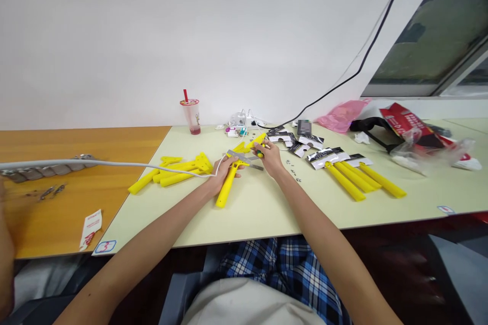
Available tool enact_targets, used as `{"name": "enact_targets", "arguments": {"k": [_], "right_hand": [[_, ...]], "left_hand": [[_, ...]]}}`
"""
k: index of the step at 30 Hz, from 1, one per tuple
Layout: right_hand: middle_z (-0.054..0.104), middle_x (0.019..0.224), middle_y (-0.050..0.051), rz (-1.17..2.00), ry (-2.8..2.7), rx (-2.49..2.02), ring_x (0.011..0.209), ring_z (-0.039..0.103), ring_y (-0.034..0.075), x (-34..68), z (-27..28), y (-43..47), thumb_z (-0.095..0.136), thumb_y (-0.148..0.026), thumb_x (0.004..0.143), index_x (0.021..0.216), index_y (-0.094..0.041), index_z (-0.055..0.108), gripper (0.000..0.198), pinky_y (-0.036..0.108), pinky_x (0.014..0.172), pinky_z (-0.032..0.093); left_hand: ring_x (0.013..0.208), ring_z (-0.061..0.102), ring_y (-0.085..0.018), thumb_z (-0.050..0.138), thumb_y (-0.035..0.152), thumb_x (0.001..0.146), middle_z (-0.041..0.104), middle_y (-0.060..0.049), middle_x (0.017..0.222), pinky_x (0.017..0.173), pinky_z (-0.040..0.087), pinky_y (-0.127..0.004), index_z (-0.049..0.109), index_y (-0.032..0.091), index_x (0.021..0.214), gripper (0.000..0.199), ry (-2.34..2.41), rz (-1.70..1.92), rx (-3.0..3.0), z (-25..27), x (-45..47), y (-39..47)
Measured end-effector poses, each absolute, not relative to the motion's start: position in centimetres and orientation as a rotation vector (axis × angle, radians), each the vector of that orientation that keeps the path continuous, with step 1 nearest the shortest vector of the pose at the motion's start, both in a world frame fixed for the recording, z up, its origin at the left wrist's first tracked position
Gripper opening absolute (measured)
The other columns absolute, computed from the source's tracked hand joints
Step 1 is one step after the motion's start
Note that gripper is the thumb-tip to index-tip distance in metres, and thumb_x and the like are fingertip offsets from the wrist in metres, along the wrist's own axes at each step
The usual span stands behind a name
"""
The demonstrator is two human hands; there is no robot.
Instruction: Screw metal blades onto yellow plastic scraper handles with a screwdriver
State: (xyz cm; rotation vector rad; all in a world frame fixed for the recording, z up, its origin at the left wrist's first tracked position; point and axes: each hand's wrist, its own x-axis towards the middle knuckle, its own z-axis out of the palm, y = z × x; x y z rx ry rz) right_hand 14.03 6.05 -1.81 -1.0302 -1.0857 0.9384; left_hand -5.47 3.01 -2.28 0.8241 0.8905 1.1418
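Note:
My left hand (224,171) is closed around a yellow-handled scraper (227,188) near its metal blade, with the handle pointing down toward me. My right hand (272,157) is closed on a small yellow-and-black handle (260,154) that looks like a screwdriver; its tip cannot be made out. It is close to the scraper's head. Another yellow piece (257,141) lies just beyond my hands. To the left is a pile of yellow handles (186,170). At the right lie several yellow scrapers (348,183) with black-and-silver card sleeves (323,157) on their heads.
Loose black-and-white cards (299,148) and small dark parts (293,170) lie right of my hands. A cup with straw (192,117) stands by the wall. A white cable (125,163) crosses at left. A pink bag (341,116) and red packaging (407,124) lie far right.

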Motion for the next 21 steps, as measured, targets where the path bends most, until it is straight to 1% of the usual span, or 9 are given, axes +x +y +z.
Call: {"name": "enact_targets", "arguments": {"k": [2,4,8,10,12,14,17,19,21], "right_hand": [[0.069,0.081,0.001,1.007,-1.046,-0.974,0.079,0.077,0.023,13.9,-1.4,5.7,0.093,-0.075,0.061,0.093,-0.027,0.058,0.068,0.036,0.071,0.065],[0.07,0.082,0.001,1.06,-1.032,-0.932,0.081,0.079,0.024,13.7,-1.1,5.3,0.096,-0.07,0.062,0.094,-0.026,0.06,0.065,0.036,0.072,0.066],[0.072,0.083,0.004,1.132,-1.062,-0.915,0.081,0.078,0.024,13.4,-0.8,4.6,0.098,-0.066,0.061,0.088,-0.024,0.065,0.059,0.034,0.07,0.063],[0.072,0.08,0.004,1.151,-1.099,-0.949,0.075,0.074,0.022,13.2,-1.0,4.5,0.098,-0.065,0.061,0.079,-0.023,0.065,0.057,0.032,0.066,0.058],[0.069,0.072,0.003,1.143,-1.141,-1.003,0.065,0.066,0.018,13.1,-1.3,4.4,0.096,-0.066,0.064,0.071,-0.021,0.065,0.055,0.03,0.061,0.051],[0.066,0.067,0.002,1.116,-1.182,-1.056,0.06,0.057,0.015,12.9,-1.6,4.3,0.088,-0.069,0.072,0.065,-0.02,0.065,0.055,0.03,0.059,0.044],[0.063,0.067,0.002,1.073,-1.244,-1.11,0.061,0.051,0.015,12.6,-1.9,4.1,0.074,-0.075,0.083,0.063,-0.02,0.066,0.059,0.032,0.059,0.038],[0.059,0.064,0.002,1.048,-1.295,-1.13,0.062,0.049,0.017,12.4,-2.0,3.8,0.075,-0.075,0.082,0.061,-0.02,0.064,0.06,0.033,0.06,0.035],[0.058,0.064,0.002,1.032,-1.348,-1.125,0.065,0.049,0.019,12.2,-1.9,3.7,0.081,-0.075,0.077,0.062,-0.021,0.064,0.059,0.034,0.062,0.035]], "left_hand": [[0.079,0.081,-0.023,0.086,0.026,0.082,0.082,-0.014,0.103,0.049,0.06,-0.023,0.073,0.016,0.101,0.025,0.893,1.115,0.839,-2.2,-5.5,2.9],[0.078,0.08,-0.022,0.085,0.026,0.083,0.082,-0.014,0.102,0.05,0.061,-0.023,0.074,0.015,0.101,0.024,0.895,1.092,0.854,-2.0,-5.6,2.7],[0.077,0.08,-0.021,0.081,0.025,0.084,0.083,-0.014,0.102,0.051,0.062,-0.023,0.076,0.013,0.105,0.025,0.91,1.064,0.876,-1.7,-5.6,2.6],[0.077,0.079,-0.02,0.08,0.024,0.085,0.084,-0.013,0.102,0.052,0.062,-0.023,0.076,0.013,0.109,0.027,0.923,1.06,0.881,-1.6,-5.5,2.5],[0.077,0.079,-0.02,0.079,0.025,0.087,0.084,-0.013,0.101,0.053,0.061,-0.021,0.075,0.013,0.11,0.027,0.933,1.059,0.886,-1.5,-5.4,2.5],[0.079,0.08,-0.02,0.079,0.026,0.088,0.084,-0.013,0.103,0.054,0.061,-0.021,0.075,0.014,0.11,0.026,0.932,1.053,0.894,-1.3,-5.4,2.3],[0.081,0.081,-0.021,0.079,0.026,0.089,0.084,-0.013,0.106,0.056,0.062,-0.023,0.077,0.014,0.112,0.026,0.915,1.042,0.904,-1.0,-5.5,2.2],[0.082,0.081,-0.022,0.079,0.025,0.09,0.084,-0.014,0.108,0.056,0.063,-0.024,0.076,0.014,0.112,0.025,0.91,1.044,0.901,-1.0,-5.6,2.1],[0.082,0.081,-0.022,0.079,0.024,0.091,0.083,-0.014,0.108,0.056,0.063,-0.025,0.075,0.013,0.112,0.024,0.912,1.055,0.891,-1.0,-5.6,2.2]]}}
